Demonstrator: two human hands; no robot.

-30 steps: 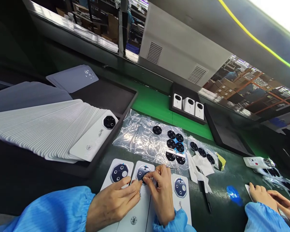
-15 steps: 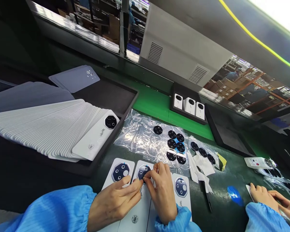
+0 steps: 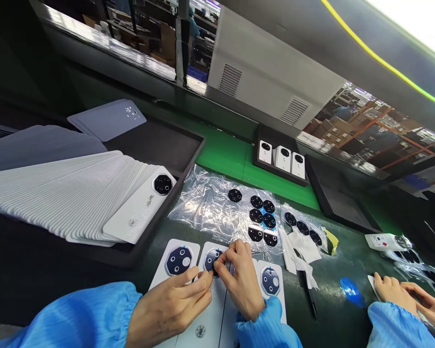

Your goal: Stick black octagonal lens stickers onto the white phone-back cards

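Observation:
Several white phone back panels, each with a dark octagonal camera piece, lie side by side at the front of the table. My left hand (image 3: 176, 305) is closed, thumb and index finger pinched at the lower edge of the camera piece (image 3: 210, 258) on the second panel (image 3: 205, 309). From the right, my right hand (image 3: 241, 280) pinches at the same edge; anything between the fingertips of either hand is too small to make out. Left of it lies another panel with its camera piece (image 3: 178, 261). My right hand partly hides the third panel; the rightmost panel (image 3: 273, 299) shows its camera piece.
A fanned stack of white panels (image 3: 76, 193) fills a black tray at left. Clear plastic film (image 3: 206, 208) with black octagonal pieces lies behind my hands. White paper scraps (image 3: 304, 245), a black pen-like tool (image 3: 310, 295) and a blue film (image 3: 351, 291) lie rightward. A co-worker's hands (image 3: 395, 292) work at far right.
Both hands stay pinched at the second panel's camera piece, with only slight finger movement. The whole view has shifted a little.

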